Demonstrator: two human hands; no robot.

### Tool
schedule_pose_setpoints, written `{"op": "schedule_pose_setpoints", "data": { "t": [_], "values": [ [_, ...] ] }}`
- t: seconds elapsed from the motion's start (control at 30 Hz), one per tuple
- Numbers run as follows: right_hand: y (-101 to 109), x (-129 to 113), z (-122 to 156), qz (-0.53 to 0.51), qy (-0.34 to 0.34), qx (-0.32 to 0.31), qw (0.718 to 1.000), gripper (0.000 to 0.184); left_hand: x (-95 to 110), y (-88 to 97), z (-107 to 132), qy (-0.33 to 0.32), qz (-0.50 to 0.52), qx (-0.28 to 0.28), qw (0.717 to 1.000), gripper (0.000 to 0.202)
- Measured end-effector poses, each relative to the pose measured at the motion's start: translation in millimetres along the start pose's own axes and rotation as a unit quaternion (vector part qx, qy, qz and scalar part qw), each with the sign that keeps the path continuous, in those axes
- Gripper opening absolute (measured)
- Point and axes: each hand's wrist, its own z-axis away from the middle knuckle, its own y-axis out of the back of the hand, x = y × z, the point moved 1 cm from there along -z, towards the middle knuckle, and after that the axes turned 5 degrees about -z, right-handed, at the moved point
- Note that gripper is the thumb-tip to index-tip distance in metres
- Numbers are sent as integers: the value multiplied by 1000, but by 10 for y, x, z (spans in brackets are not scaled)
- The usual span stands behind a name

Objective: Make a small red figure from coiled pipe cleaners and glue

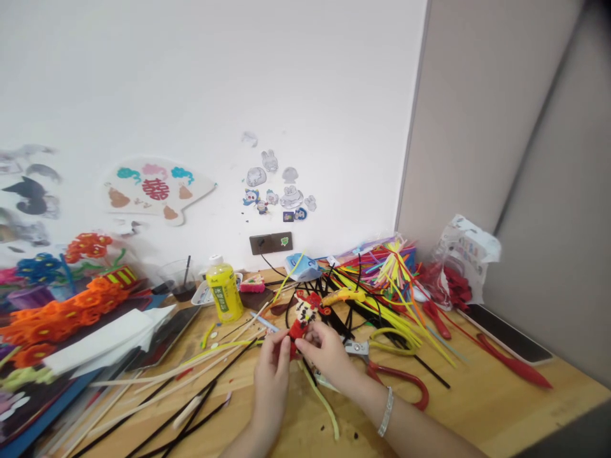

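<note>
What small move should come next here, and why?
Probably a twist of the lower end of the red pipe-cleaner figure with the right hand, the left hand steadying: fingers of both hands pinch it there, neither holding a tool.

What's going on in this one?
A person is working at a wooden table, pinching a small red and cream pipe-cleaner figure between their left hand and right hand. Red-handled pliers lie just beyond the right hand, with a heap of coloured pipe cleaners behind them. A yellow bottle stands to the left of the figure.
</note>
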Motion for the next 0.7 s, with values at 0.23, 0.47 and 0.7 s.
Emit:
{"op": "schedule_pose_setpoints", "data": {
  "t": [0.23,0.47,0.7],
  "values": [
    [60,32,-55,-43,-13,45,998,12,-11,-54,-34,-147,-177,-17,973,29],
    [61,80,-50,-11,-6,35,999,11,-9,-11,-94,-103,-189,-23,976,24],
    [222,-35,-107,-11,-1,-37,999,13,182,-31,-151,59,73,-130,987,28]
  ]
}}
